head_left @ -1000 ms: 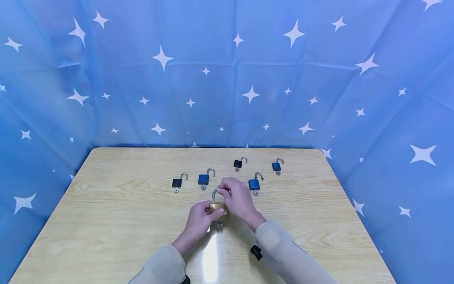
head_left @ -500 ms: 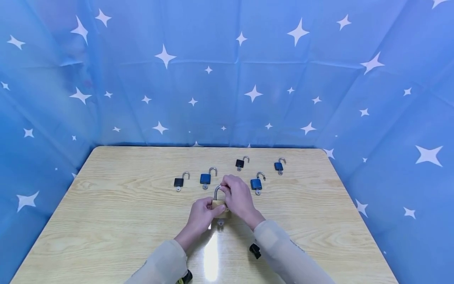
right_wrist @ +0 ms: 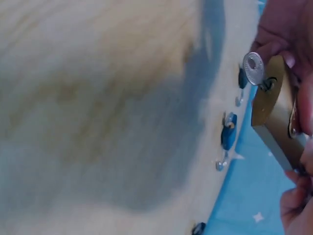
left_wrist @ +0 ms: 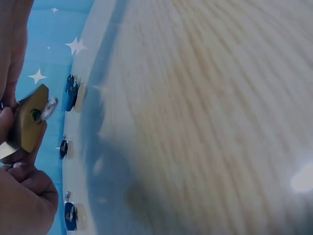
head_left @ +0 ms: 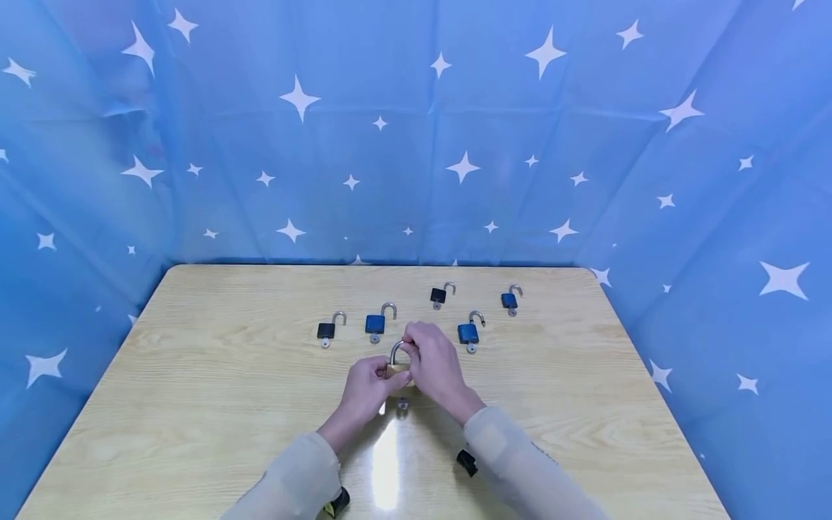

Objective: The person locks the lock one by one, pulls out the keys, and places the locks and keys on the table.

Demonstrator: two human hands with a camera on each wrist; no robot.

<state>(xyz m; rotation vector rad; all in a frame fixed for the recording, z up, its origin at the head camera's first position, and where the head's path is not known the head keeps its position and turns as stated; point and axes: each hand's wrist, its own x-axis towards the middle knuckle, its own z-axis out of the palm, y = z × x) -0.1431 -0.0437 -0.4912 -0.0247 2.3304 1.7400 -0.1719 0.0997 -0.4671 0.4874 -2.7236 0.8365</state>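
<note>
A: Here's your left hand (head_left: 364,390), fingers and thumb curled round the brass padlock (right_wrist: 268,100), which sits right between your 2 hands!
B: And your right hand (head_left: 435,361) pinches the top of its shackle (head_left: 393,352), just above your left!
A: Below your grip, the key (right_wrist: 254,68) juts from the underside, clear of the wooden table (head_left: 195,375).
B: Outward now: just beyond your left hand, 1 middle blue padlock (head_left: 374,324); to that hand's far left, 1 left black padlock (head_left: 326,331).
A: Beside your right hand, 1 near blue padlock (head_left: 468,333); beyond it, 1 far black padlock (head_left: 438,296) and, farther right, 1 far blue padlock (head_left: 509,300).
B: All 5 lie unlatched, silver keys (head_left: 471,348) at their bases!
A: Past everything, well ahead of your hands, hangs the starry blue curtain (head_left: 351,144)!
</note>
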